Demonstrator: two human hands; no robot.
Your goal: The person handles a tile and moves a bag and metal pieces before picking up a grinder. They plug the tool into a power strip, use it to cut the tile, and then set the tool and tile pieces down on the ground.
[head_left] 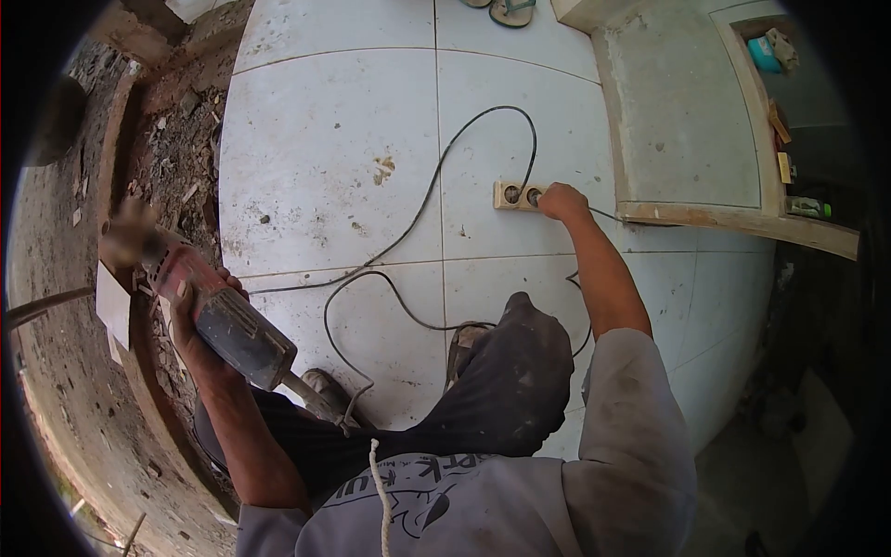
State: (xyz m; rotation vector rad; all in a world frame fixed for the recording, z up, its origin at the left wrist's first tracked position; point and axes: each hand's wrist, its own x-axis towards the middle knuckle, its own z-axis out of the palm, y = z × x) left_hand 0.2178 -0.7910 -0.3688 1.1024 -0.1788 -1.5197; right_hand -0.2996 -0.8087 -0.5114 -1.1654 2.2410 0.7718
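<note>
My left hand (192,320) is wrapped around the body of an angle grinder (237,325) with a red front and dark rear housing. Its head end, at upper left, is blurred. The grinder is held at a tilt over the left edge of the tiled floor, its cord end towards my lap. Stretched forward, my right hand (563,200) has its fingers closed at the right end of a cream power strip (511,195) lying on the tiles. Two dark round sockets show beside the fingers; the hand hides the rest of the strip.
A black cable (427,197) loops over the white tiles (325,139). Left lies a rubble-filled trench (181,148) with a raised edge. A concrete block with a wooden edge (742,216) stands at right, and sandals (511,11) lie at the top.
</note>
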